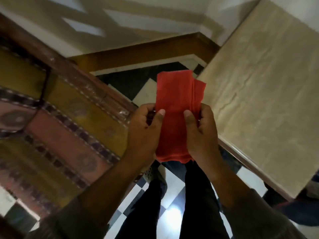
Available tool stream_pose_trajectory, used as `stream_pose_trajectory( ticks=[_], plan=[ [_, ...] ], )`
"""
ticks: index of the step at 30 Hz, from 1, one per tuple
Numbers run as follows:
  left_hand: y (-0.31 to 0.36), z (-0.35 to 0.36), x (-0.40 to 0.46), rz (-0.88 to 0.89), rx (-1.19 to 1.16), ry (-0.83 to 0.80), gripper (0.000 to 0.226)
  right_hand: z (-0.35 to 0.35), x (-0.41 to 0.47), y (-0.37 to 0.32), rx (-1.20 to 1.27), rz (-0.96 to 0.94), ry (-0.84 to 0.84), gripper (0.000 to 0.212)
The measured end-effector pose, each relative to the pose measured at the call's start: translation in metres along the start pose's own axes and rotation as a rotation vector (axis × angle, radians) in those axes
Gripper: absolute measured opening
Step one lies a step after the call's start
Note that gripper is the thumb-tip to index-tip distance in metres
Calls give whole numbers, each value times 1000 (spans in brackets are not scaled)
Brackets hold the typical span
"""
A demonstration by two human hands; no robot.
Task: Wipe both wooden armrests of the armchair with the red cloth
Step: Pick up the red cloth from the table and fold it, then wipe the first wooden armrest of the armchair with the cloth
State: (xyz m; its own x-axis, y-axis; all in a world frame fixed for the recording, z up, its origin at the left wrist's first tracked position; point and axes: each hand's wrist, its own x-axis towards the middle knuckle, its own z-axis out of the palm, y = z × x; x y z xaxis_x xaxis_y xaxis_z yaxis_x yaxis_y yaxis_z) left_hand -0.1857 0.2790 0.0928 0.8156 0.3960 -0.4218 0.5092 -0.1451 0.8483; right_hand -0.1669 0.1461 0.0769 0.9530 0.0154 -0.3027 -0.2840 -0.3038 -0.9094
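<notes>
A folded red cloth (176, 100) hangs flat in front of me, held between both hands above the floor. My left hand (143, 131) pinches its left edge with the thumb on top. My right hand (200, 130) grips the right edge the same way. To the left stands the armchair, with a reddish-brown wooden armrest (89, 80) running diagonally and a patterned yellow and red seat cushion (57, 125) beside it. Neither hand nor the cloth touches the armrest. The chair's other armrest is out of view.
A beige marble-topped table (269, 94) with a pale rim fills the right side, close to my right hand. The floor (172, 213) is black-and-white checkered tile; my dark-trousered legs stand on it. A wooden skirting (138, 52) runs along the white wall behind.
</notes>
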Motion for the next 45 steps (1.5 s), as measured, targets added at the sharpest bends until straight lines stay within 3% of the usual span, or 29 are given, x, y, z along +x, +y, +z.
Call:
stream_pose_trajectory(
  ticks=[3,6,13,18,22,25,27,30,33,35,39,45],
  plan=[
    [-13,-43,-9,-57,-142,126,15,36,-6,-21,-25,-42,-139,12],
    [-37,-76,-16,-93,-212,254,14,73,-10,-30,-142,-119,-252,20],
    [-75,-95,9,-188,-337,409,10,132,23,-31,-415,-399,-275,24],
    [-96,-85,41,-291,-345,422,14,147,50,-15,-553,-281,-354,45],
    [-116,-85,41,-295,-396,430,4,154,55,-6,-769,-619,-290,45],
    [-137,-92,43,-219,-107,471,11,160,55,-2,-863,-890,-351,53],
    [-158,-99,52,-130,168,463,37,169,54,2,-959,-1001,-453,59],
    [-191,-104,72,-72,574,277,67,178,55,9,-1129,-1047,-601,64],
    [-223,-107,96,-124,833,109,87,179,63,16,-1145,-1068,-633,67],
    [-240,-108,110,-134,921,104,93,179,68,19,-1144,-1096,-646,67],
    [-270,-99,120,-66,931,253,96,191,77,19,-1141,-1105,-663,68],
    [-277,-97,122,-28,916,297,100,218,77,6,-999,-793,-531,73]
  ],
)
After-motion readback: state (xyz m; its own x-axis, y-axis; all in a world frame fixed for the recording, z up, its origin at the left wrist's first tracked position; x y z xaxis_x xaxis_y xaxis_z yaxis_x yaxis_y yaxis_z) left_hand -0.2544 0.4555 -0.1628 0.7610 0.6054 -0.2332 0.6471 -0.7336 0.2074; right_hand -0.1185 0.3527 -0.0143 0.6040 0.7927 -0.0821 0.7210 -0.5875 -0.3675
